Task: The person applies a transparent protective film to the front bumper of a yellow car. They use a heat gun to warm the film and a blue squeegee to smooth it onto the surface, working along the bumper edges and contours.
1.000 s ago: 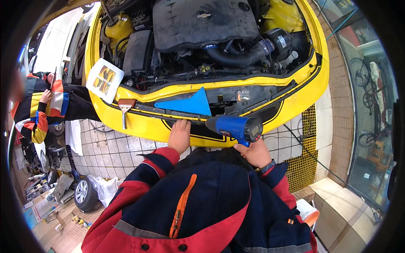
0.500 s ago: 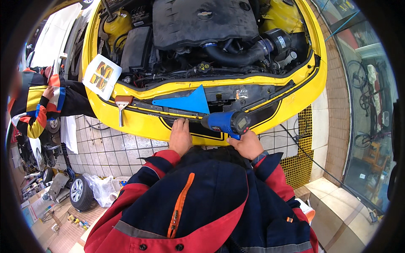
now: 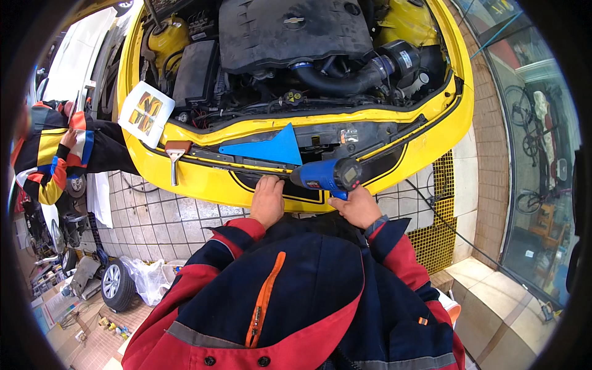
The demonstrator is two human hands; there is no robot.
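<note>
A blue and black heat gun (image 3: 327,175) is gripped in my right hand (image 3: 361,208), its nozzle pointing left along the front of a yellow car (image 3: 203,189). Just left of the nozzle, my left hand (image 3: 267,201) rests its fingertips against a black panel (image 3: 246,179) in the car's front, fingers stretched and close together; whatever lies under the tips is hidden. Above my hands a blue triangular squeegee (image 3: 274,148) lies on the front edge of the engine bay. Farther left lies a scraper with a brown head and metal handle (image 3: 174,163).
A white sheet with pictures (image 3: 146,115) lies on the left fender. The black engine cover (image 3: 295,34) fills the open bay. At left stands another person (image 3: 58,145) in a multicoloured jacket. A loose wheel (image 3: 117,285) lies lower left; a dark cable (image 3: 459,230) crosses the floor at right.
My left hand has slid slightly right along the car's front. The heat gun stays in my right hand, almost unmoved. The whole view has shifted a little.
</note>
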